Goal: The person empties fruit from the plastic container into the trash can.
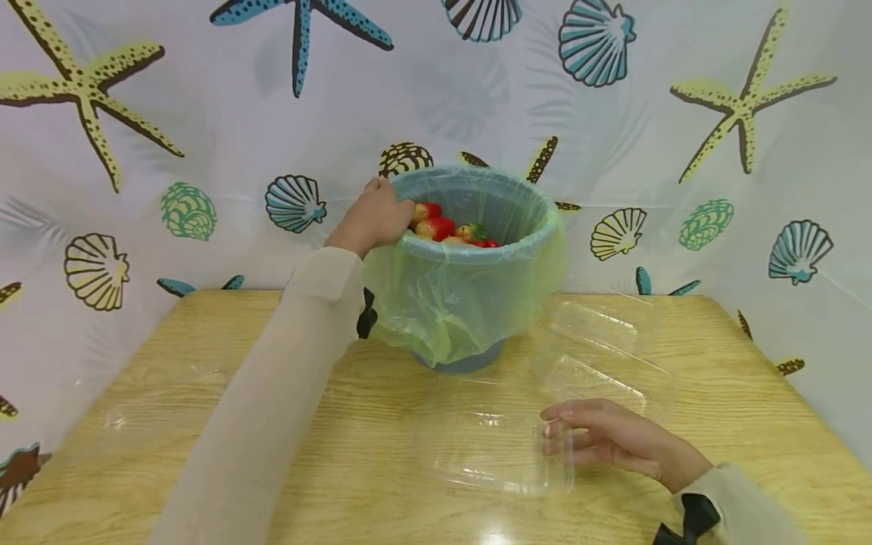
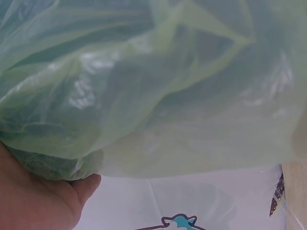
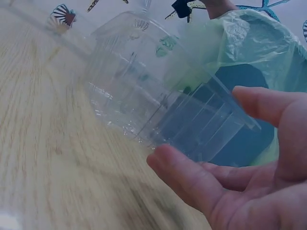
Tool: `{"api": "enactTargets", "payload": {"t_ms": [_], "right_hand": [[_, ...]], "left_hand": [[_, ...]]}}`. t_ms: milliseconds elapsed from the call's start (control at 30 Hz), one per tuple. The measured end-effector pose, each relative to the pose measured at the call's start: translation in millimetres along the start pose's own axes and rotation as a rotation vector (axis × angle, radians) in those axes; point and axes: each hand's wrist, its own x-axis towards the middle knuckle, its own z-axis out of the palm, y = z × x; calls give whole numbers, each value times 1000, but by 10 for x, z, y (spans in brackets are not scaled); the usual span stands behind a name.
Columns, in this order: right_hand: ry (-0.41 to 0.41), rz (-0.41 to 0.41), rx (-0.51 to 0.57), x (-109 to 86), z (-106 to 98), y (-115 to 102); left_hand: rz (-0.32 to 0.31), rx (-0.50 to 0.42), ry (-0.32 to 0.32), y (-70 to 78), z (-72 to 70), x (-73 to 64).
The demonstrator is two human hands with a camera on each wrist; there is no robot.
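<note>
A blue-grey bucket (image 1: 458, 362) lined with a thin yellow-green plastic bag (image 1: 470, 295) stands at the back of the table. My left hand (image 1: 378, 219) grips its left rim over the bag. Inside lie several red and pale yellow strawberries (image 1: 436, 227). In the left wrist view the bag (image 2: 144, 96) fills most of the picture, above part of the left hand (image 2: 48, 201). My right hand (image 1: 609, 443), thumb and fingers spread apart, is at the right side of a clear plastic container (image 1: 490, 484). In the right wrist view its fingertips (image 3: 165, 155) lie close against the container (image 3: 139, 86); firm contact cannot be told.
More clear plastic containers (image 1: 599, 378) lie on the right of the wooden table (image 1: 368, 454), behind the right hand. Faint clear plastic (image 1: 116, 420) shows at the left, partly behind the left sleeve (image 1: 272, 393). A sheet with shells and starfish (image 1: 354, 98) hangs behind.
</note>
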Motion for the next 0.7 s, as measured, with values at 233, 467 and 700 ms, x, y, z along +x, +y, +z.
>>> {"api": "enactTargets", "payload": {"t_ms": [233, 467, 700], "right_hand": [[15, 21, 15, 88, -23, 96], [72, 28, -13, 117, -30, 117], [165, 67, -59, 123, 13, 44]], "left_hand": [[5, -7, 19, -19, 20, 6], [28, -35, 42, -43, 46, 11], [33, -52, 42, -47, 23, 6]]}}
